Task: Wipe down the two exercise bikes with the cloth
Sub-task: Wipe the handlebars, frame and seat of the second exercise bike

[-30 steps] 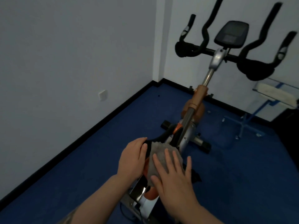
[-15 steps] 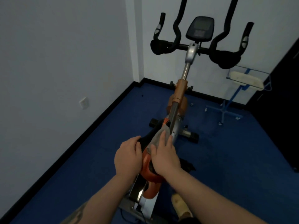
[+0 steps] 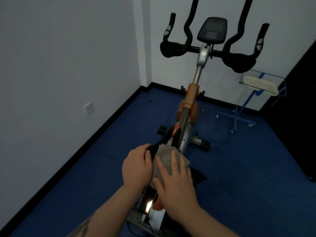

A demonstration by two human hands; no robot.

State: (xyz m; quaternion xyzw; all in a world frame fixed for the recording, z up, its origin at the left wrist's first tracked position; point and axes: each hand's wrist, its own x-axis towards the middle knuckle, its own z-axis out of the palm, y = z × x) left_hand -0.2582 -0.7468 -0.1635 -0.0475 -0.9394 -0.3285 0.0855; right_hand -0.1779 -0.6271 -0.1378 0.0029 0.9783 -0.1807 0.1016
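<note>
An exercise bike (image 3: 192, 94) with an orange and silver frame, black handlebars (image 3: 239, 60) and a dark console (image 3: 212, 30) stands before me on blue floor. Its black saddle (image 3: 154, 148) lies under my hands. My left hand (image 3: 136, 165) grips the saddle's left edge with curled fingers. My right hand (image 3: 174, 183) lies flat with spread fingers on a grey cloth (image 3: 168, 159), pressing it onto the saddle top. Only one bike is in view.
White walls meet at a corner (image 3: 145, 65) behind the bike, with a wall socket (image 3: 89, 108) on the left. A blue-framed stand with a clear tray (image 3: 259, 82) sits at the back right. A dark panel (image 3: 301, 108) fills the right edge.
My right hand and the cloth have slid back toward me along the saddle, fingers spreading flat. My left hand stays on the saddle's left edge. The view has shifted slightly.
</note>
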